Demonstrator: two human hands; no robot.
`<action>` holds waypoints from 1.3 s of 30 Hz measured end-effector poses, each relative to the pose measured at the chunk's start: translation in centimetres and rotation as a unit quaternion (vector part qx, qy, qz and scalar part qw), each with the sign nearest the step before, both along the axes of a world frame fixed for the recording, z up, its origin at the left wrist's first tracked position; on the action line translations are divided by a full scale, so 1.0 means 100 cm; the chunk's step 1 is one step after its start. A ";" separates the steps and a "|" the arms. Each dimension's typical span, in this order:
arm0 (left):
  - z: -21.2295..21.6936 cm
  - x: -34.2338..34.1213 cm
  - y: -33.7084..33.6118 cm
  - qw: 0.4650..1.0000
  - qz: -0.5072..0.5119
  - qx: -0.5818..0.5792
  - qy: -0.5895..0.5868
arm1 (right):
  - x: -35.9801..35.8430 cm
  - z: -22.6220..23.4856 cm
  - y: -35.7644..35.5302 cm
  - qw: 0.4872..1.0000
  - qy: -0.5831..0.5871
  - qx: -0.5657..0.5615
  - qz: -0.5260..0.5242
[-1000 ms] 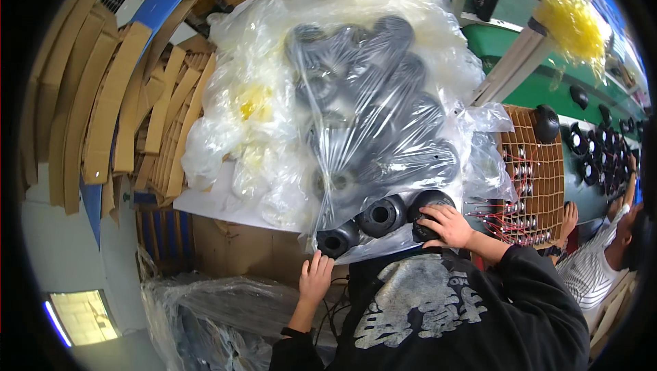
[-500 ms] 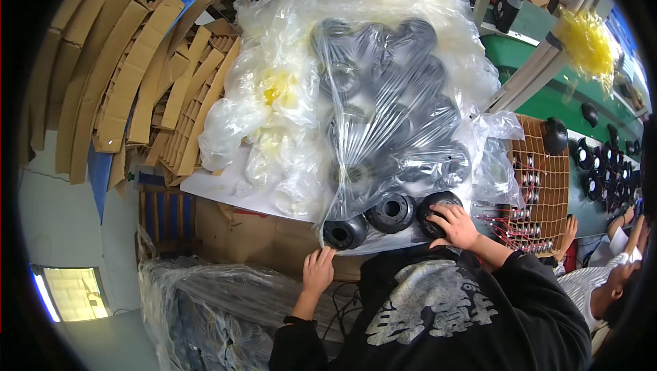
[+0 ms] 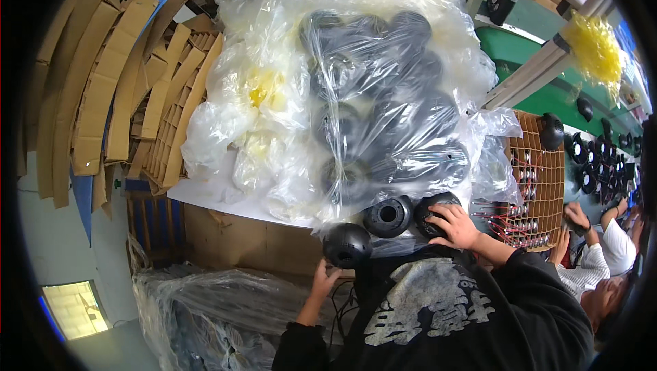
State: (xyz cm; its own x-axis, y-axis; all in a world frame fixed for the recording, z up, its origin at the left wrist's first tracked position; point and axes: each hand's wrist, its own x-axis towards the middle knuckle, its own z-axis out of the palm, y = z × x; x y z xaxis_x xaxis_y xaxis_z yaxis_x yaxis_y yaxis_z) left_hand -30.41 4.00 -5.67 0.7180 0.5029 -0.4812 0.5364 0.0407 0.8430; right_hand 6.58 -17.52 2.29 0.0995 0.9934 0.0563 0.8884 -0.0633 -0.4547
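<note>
At the table's near edge my left hand (image 3: 324, 279) grips a black round shell (image 3: 348, 246), its fingers partly hidden underneath. That shell's domed, perforated side faces up. My right hand (image 3: 455, 226) is curled over another black round shell (image 3: 426, 215), fingers on its top and side. Between these two sits a third shell (image 3: 389, 216), with a round hole facing up. Beyond them, clear plastic film (image 3: 383, 124) covers several more black shells in rows.
Crumpled plastic bags (image 3: 239, 118) lie on the white table (image 3: 226, 200). Cardboard dividers (image 3: 113, 83) are stacked at the left. A cardboard grid (image 3: 537, 165) with wired metal parts stands at the right, near a co-worker (image 3: 599, 296) and a green conveyor (image 3: 520, 56). Plastic-wrapped goods (image 3: 212, 302) stand below.
My left hand has taken hold of the left shell, raised it toward me and turned it, so its hole no longer shows. My right hand stays on its shell.
</note>
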 end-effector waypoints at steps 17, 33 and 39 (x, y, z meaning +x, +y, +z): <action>0.006 0.000 0.011 0.962 0.217 -0.125 -0.110 | -0.002 0.014 0.009 0.996 0.083 0.010 -0.034; 0.185 0.206 -0.024 0.957 -0.010 0.054 -0.285 | -0.010 0.121 0.030 0.781 0.612 0.081 -0.099; 0.214 0.263 -0.071 0.926 -0.052 0.124 -0.354 | 0.017 0.135 -0.027 0.795 0.565 0.191 -0.110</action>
